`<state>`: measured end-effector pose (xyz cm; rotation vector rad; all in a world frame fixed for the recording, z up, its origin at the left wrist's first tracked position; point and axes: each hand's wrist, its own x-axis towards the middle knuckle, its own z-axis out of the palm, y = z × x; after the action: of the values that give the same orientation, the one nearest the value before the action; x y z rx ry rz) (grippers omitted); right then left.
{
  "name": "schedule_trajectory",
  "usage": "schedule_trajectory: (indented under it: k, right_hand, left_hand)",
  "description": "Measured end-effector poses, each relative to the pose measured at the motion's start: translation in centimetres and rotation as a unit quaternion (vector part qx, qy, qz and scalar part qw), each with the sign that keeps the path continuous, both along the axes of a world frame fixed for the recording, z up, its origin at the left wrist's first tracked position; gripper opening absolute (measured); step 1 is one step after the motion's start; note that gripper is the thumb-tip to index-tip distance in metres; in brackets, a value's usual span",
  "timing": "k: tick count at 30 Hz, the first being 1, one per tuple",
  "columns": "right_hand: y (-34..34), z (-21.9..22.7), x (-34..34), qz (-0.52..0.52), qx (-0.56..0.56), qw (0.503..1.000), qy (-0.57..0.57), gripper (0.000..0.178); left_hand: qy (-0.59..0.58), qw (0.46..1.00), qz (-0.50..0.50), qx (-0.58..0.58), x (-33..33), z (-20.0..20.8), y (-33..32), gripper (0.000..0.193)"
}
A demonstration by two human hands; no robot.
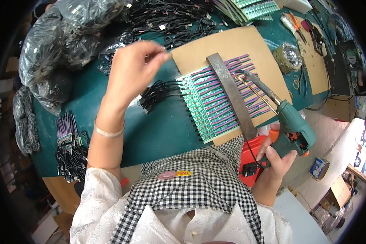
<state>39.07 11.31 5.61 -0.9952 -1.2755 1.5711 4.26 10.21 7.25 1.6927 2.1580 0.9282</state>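
My left hand (pixel 135 70) is raised over the mat, left of the circuit boards, with its fingers curled and pinched together. Whatever they hold, if anything, is too small to make out. In my right hand (pixel 277 163) is the grip of a green soldering gun (pixel 292 124), its long metal nozzle pointing up and left over the boards. A row of green circuit boards (pixel 197 109) lies on brown cardboard (pixel 248 38), with purple, red and black wires (pixel 240 63) across it. Over those wires rests a flat dark metal bar (pixel 231 92). Black cables (pixel 160 91) extend from the boards' left edge.
Bags of black cables (pixel 44 61) stand at the far left, and loose black cables (pixel 166 20) pile up behind. A wired bundle (pixel 71 142) sits at the left edge. Beyond the cardboard are a wire spool (pixel 288 57), orange-handled pliers (pixel 295 24) and stacked boards (pixel 252 9).
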Motion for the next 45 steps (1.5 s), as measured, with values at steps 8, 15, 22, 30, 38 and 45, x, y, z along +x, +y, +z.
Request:
schedule_trajectory:
  k: [8, 15, 22, 30, 38, 45]
  right_hand:
    - [-0.8, 0.3, -0.4, -0.017, 0.025, 0.999, 0.027, 0.053]
    - [-1.1, 1.4, 1.5, -0.062, 0.028, 0.998, 0.014, 0.052]
    - [-0.7, 2.0, 2.1, -0.013, -0.017, 1.0, 0.007, 0.044]
    - [-1.9, 1.8, 3.9, -0.048, 0.008, 0.999, 0.006, 0.044]
    - [-1.8, 1.5, 4.1, -0.06, -0.019, 0.998, 0.014, 0.044]
    - [-1.9, 1.5, 3.3, -0.114, 0.009, 0.993, 0.03, 0.049]
  left_hand:
    - [0.299, 0.951, -0.053, 0.057, -2.7, -4.3, 10.0, 0.073]
    - [0.43, 0.89, -0.08, -0.127, -3.5, -2.9, 16.5, 0.116]
    - [0.405, 0.88, -0.132, -0.212, -5.6, -1.5, 18.3, 0.124]
    - [0.452, 0.842, -0.082, -0.281, -2.2, -1.7, 20.0, 0.096]
    - [0.418, 0.878, -0.097, -0.213, -2.6, -3.0, 19.1, 0.058]
    - [0.378, 0.912, -0.155, 0.028, -4.4, -1.7, 16.3, 0.039]
